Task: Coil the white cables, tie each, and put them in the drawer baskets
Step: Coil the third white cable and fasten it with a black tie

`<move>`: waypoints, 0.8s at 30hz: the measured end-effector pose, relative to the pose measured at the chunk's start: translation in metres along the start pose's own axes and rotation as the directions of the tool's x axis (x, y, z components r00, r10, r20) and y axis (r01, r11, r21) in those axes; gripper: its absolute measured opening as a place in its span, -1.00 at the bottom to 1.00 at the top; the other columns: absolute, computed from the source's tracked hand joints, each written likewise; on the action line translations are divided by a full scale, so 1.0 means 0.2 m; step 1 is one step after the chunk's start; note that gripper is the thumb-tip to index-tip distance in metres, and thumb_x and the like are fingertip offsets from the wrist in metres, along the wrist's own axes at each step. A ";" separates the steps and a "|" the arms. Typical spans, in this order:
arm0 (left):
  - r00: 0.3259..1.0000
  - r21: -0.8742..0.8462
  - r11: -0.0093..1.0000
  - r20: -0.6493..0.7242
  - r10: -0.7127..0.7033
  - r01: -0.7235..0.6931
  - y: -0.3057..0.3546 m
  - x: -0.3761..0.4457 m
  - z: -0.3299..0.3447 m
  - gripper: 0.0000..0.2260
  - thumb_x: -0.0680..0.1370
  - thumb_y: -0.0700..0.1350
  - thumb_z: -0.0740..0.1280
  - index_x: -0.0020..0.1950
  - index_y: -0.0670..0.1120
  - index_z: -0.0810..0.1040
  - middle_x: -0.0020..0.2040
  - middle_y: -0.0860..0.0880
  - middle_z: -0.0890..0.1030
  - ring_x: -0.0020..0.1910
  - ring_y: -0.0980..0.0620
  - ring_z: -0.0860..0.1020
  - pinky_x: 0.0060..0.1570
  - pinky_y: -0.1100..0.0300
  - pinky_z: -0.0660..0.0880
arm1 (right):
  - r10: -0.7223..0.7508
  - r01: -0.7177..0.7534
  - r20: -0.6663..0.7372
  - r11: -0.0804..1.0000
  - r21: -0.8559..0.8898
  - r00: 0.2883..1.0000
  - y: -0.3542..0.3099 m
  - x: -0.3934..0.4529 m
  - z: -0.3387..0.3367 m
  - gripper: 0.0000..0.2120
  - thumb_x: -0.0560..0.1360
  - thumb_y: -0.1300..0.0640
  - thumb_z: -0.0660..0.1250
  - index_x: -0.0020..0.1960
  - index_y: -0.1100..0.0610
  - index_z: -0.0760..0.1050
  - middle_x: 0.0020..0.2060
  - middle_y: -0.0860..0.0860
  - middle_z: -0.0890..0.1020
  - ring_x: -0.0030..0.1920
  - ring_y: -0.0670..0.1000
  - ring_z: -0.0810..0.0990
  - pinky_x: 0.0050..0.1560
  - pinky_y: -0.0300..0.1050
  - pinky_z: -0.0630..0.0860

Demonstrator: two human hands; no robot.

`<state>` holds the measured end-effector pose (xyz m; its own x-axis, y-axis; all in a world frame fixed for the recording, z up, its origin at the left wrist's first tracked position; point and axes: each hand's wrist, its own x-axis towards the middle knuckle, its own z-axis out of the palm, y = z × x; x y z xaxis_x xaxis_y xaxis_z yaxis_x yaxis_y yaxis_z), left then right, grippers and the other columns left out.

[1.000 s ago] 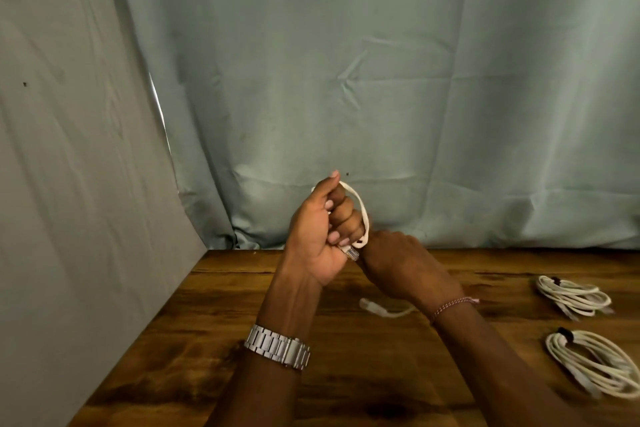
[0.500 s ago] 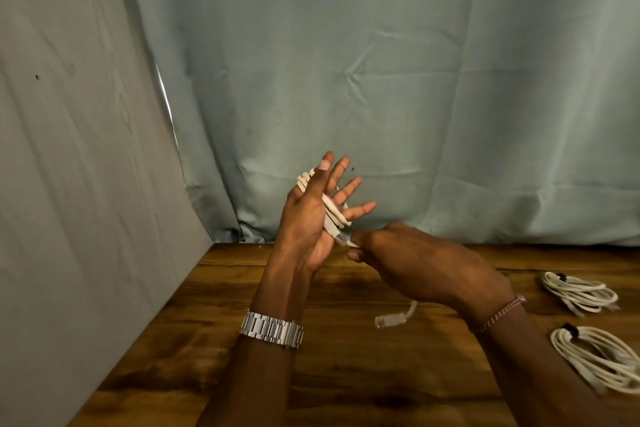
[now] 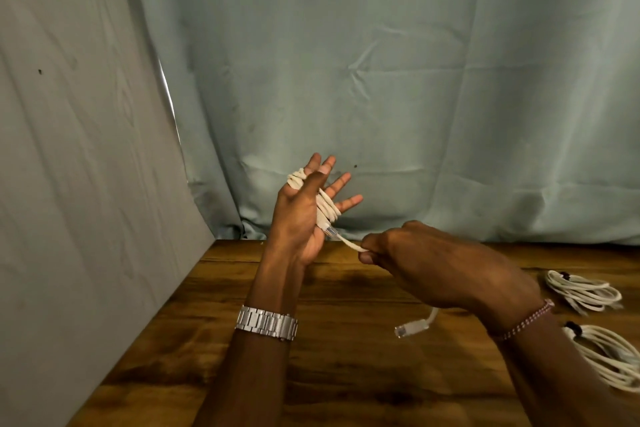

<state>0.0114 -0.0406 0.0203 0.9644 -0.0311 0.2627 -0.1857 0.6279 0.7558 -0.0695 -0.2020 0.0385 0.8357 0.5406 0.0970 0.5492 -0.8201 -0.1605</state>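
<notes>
My left hand (image 3: 301,218) is raised above the wooden table (image 3: 346,385), fingers spread straight. A white cable (image 3: 327,210) is wound round it in several turns, and my thumb lies over the windings. A clear plug of this cable sits at the base of my palm. My right hand (image 3: 433,267) pinches the cable's free stretch just right of the left palm and holds it taut. The cable's other plug (image 3: 412,326) hangs under my right wrist, just above the table. No drawer or basket is in view.
Two coiled white cables, each with a dark tie, lie at the table's right edge: one farther back (image 3: 581,293), one nearer (image 3: 613,360). A pale green cloth backdrop (image 3: 415,80) closes off the back and left sides.
My left fingers went from curled over the cable to spread straight with the turns round them. My right hand drew the free end rightward, and the hanging plug swung right with it.
</notes>
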 end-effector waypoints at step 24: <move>0.749 0.416 0.887 0.519 -0.412 0.200 -0.01 -0.16 0.10 -0.39 0.51 0.44 -0.03 -0.30 -0.09 0.37 -0.62 0.04 0.18 -0.66 0.11 0.07 -0.58 0.32 0.12 | -0.332 0.233 -0.822 0.940 -0.249 0.462 0.23 0.06 -0.11 -0.80 0.58 0.25 0.38 0.19 0.16 0.66 -0.02 0.06 0.67 -0.05 0.06 0.57 -0.09 -0.11 0.49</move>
<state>-0.0219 -0.0559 0.0226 0.7010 -0.6855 0.1966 -0.0507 0.2271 0.9725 -0.0335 -0.2377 0.0533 0.2101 0.3680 0.9058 0.7126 -0.6920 0.1159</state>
